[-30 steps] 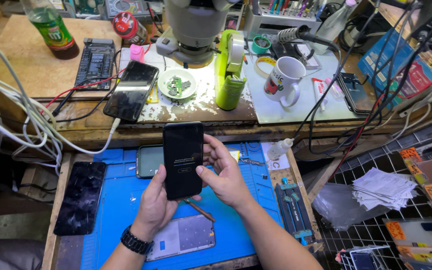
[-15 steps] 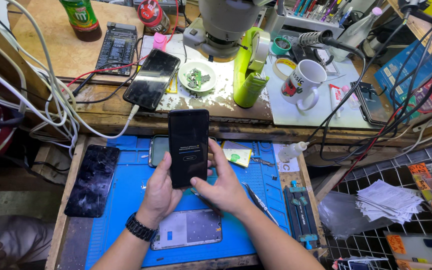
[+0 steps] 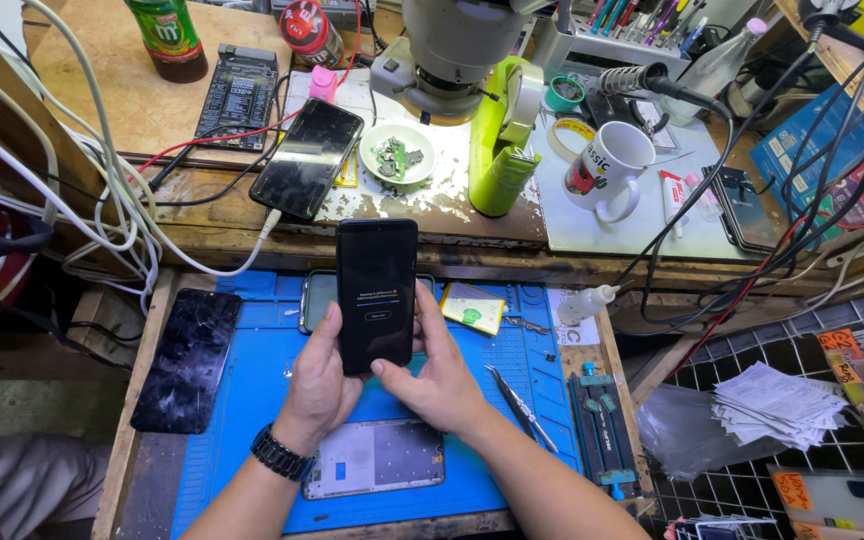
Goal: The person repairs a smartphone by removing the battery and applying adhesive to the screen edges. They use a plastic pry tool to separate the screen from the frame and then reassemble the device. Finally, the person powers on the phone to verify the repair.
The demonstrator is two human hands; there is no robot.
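Black phone held upright over blue mat near desk's front edge, long axis running away from the person, lit screen facing up. Left hand wrapped round its left side; right hand grips lower right, thumb on screen's bottom.

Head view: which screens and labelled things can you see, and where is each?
Phone: upright in left hand and right hand, dark screen, faint light text.
Second phone: upper shelf, black, cabled.
Cracked screen: left of blue mat.
Bottle: top left, green label.
Mug: white, red print.
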